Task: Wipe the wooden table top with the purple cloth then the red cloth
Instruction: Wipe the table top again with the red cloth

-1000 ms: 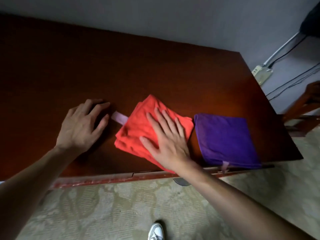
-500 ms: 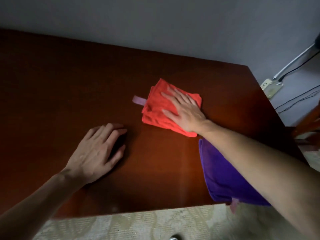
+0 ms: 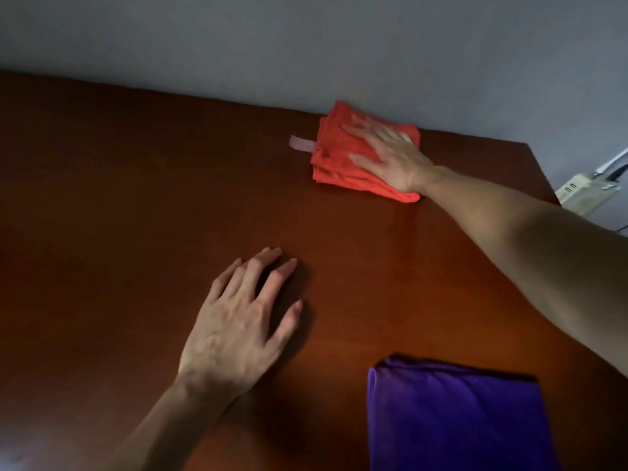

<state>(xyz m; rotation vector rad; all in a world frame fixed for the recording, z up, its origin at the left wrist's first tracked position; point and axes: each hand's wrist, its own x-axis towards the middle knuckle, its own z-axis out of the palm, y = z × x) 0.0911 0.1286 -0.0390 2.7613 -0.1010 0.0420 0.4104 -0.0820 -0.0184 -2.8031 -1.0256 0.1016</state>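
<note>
The folded red cloth (image 3: 334,158) lies at the far edge of the dark wooden table top (image 3: 136,198), close to the wall. My right hand (image 3: 394,154) presses flat on it with fingers spread, arm stretched out. A pale pink tag sticks out of the cloth's left side. My left hand (image 3: 244,321) rests palm down on the bare wood near the middle, fingers apart, holding nothing. The folded purple cloth (image 3: 455,423) sits on the table at the near right, untouched, partly cut off by the frame's bottom.
A grey wall (image 3: 306,45) runs right behind the table's far edge. Beyond the table's right corner a beige power strip (image 3: 581,193) with cables lies below the wall.
My right hand has pushed the red cloth away from the near edge to the far edge by the wall. The left hand stayed planted on the wood. The view has shifted forward.
</note>
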